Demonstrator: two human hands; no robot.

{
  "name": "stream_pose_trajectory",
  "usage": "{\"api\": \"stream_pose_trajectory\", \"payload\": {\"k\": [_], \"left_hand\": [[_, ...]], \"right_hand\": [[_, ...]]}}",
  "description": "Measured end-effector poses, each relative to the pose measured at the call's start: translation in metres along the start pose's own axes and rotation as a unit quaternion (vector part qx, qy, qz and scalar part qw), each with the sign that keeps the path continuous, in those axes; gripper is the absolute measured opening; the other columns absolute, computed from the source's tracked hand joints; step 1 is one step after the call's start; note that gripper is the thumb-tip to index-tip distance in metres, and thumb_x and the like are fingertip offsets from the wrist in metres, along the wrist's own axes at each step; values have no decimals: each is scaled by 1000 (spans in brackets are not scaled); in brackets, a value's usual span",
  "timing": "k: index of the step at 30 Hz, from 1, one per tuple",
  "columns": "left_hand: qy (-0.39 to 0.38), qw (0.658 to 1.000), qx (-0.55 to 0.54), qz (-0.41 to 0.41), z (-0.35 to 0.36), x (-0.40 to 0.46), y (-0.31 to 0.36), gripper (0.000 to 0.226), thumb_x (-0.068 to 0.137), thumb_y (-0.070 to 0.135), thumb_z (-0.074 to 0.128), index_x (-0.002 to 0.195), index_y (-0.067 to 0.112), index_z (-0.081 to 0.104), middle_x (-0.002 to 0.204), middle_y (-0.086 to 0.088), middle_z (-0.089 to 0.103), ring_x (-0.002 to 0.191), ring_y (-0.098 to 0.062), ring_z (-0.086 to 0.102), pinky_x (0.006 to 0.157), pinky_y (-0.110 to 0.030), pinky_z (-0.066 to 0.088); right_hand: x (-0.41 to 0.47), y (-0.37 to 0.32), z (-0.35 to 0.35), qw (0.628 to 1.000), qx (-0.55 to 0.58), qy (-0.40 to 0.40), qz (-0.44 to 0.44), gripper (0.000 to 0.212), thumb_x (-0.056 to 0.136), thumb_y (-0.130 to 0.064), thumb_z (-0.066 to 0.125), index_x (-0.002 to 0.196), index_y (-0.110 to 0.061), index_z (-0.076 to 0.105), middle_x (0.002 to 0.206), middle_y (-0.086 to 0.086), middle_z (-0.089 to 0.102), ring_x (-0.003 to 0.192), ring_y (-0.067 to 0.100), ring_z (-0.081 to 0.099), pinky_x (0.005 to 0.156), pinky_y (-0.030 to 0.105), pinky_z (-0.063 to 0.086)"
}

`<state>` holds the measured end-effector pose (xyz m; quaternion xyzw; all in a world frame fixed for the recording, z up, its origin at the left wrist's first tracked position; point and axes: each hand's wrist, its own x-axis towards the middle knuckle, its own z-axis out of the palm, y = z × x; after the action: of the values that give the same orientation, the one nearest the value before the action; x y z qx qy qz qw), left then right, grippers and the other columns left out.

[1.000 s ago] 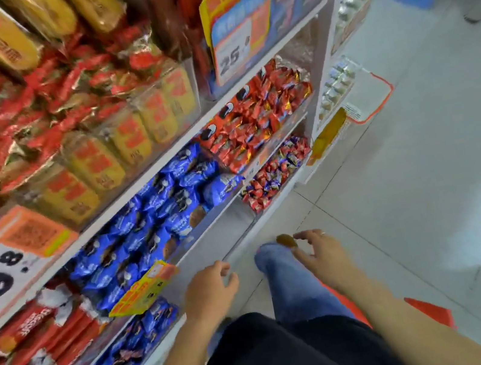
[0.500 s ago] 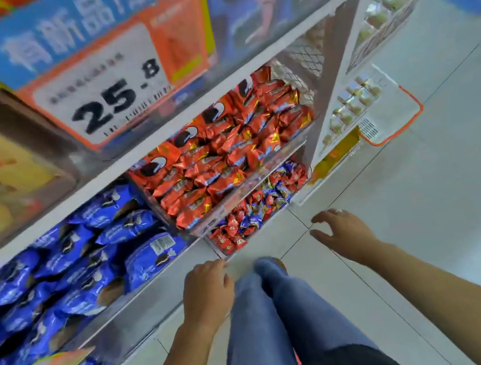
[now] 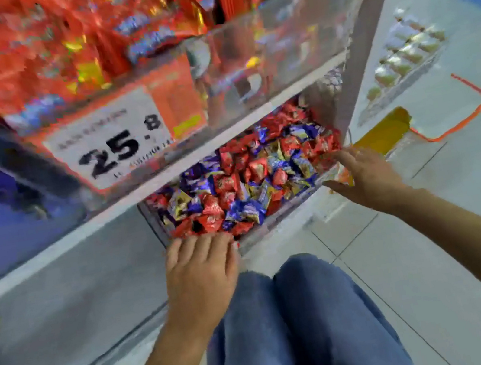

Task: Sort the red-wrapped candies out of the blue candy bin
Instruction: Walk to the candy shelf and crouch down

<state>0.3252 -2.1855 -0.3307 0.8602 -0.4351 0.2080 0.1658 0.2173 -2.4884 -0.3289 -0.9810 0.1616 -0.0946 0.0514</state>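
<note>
A clear candy bin [image 3: 275,228] sits on the lowest shelf, filled with mixed red-wrapped candies [image 3: 257,169] and blue-wrapped candies [image 3: 245,210]. My left hand [image 3: 201,276] rests at the bin's front left corner, fingers loosely bent, holding nothing. At the bin's front right corner my right hand [image 3: 361,173] has its fingers spread out straight and touches the rim. No candy is in either hand. The picture is blurred by head motion.
The bin above holds red packets behind a clear front wall with a "25.8" price tag [image 3: 117,139]. My knees in blue jeans [image 3: 299,315] are just below the hands. A yellow box [image 3: 383,129] and an orange-rimmed basket [image 3: 459,107] lie on the white floor to the right.
The view has dropped lower and closer to the bottom bin. Both hands have moved forward to the bin's front edge, the right one reaching its right corner.
</note>
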Motion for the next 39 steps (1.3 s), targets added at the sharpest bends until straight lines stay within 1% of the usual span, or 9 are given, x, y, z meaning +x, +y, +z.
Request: {"api": "stream_pose_trajectory", "payload": {"k": [5,12,14,16,18,30,33,36,39], "left_hand": [[-25,999,23,-5,9,-5,19,13,82,25,63,85,12,63,79,-7,59,71,-29,58,61,-36,46],[-187,972,111,-92,-19,-2,39,28,92,13,50,120,11,48,118,-6,54,106,-27,55,84,-34,42],[-191,966,153,-80,-22,0,39,33,86,14,60,117,9,51,109,-6,61,93,-25,62,76,-31,45],[-181,966,176,-50,-18,-2,36,47,55,15,86,95,7,62,73,-4,67,59,-20,64,63,-25,47],[-167,969,178,-33,-9,-5,28,53,33,9,90,79,6,65,51,-2,60,40,-19,56,56,-23,47],[-185,970,156,-13,-4,5,20,48,29,-2,87,65,12,59,40,2,55,31,-18,52,42,-18,33],[-203,962,181,-28,-12,11,24,43,42,3,88,71,14,59,45,5,59,36,-19,57,43,-19,30],[-223,950,212,-42,-27,18,29,24,78,7,67,95,17,54,75,3,70,68,-24,68,53,-26,33],[-243,944,215,-55,-48,24,36,18,88,13,56,103,19,47,90,1,70,83,-25,66,59,-29,30]], "right_hand": [[-13,-6,0,999,4,48,2,47,82,-25,73,117,2,55,105,25,62,97,42,58,77,42,48],[-18,-20,-29,998,-6,-60,17,42,92,-35,57,124,-11,43,114,15,59,102,35,58,78,38,43],[-17,-21,-29,997,-8,-67,22,41,92,-35,57,124,-12,43,114,13,60,102,34,58,79,37,42],[-14,-20,-24,998,-10,-55,14,41,90,-37,59,122,-14,45,114,11,60,102,32,58,82,38,42],[-10,-16,-17,999,-7,-40,4,41,87,-40,63,118,-17,48,114,9,61,103,31,57,84,39,42],[9,16,13,985,13,103,-137,22,76,-25,78,85,-18,59,79,1,62,72,29,57,67,31,25],[13,17,7,982,15,110,-151,22,75,-24,79,84,-18,59,79,0,63,73,28,57,67,31,25],[14,15,-4,981,28,110,-160,21,75,-23,79,84,-18,61,81,0,64,75,28,58,67,32,30],[10,15,-21,978,36,119,-165,20,76,-26,79,86,-18,63,83,-1,65,78,28,60,68,32,28]]}}
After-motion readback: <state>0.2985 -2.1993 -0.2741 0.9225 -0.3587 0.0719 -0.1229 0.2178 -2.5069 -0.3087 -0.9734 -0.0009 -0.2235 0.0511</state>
